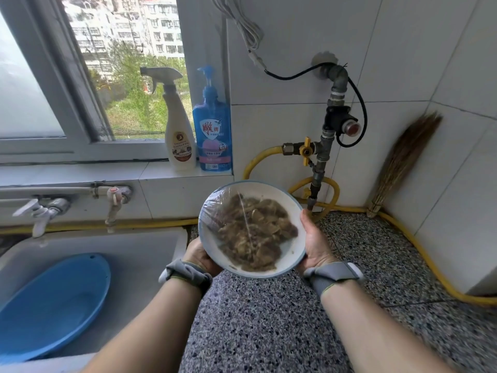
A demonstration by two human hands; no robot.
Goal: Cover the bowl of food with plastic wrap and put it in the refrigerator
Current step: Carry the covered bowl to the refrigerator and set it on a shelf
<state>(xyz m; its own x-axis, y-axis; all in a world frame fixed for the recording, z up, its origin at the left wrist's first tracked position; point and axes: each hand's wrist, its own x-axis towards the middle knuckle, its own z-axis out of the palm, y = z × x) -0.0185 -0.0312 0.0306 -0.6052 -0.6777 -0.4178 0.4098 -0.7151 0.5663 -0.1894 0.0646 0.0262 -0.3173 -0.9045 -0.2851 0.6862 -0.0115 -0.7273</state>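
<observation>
A white bowl with a blue rim holds brown cooked food and is tilted toward me above the speckled counter. Clear plastic wrap is stretched over its top, wrinkled along the left rim, with a crease running down the middle. My left hand grips the bowl from under its lower left edge. My right hand holds the right edge, thumb up along the rim. Both wrists wear grey bands. No refrigerator is in view.
A sink with a blue basin lies to the left, with two taps above it. A spray bottle and blue soap bottle stand on the sill. Gas pipe, yellow hose and a broom line the right wall.
</observation>
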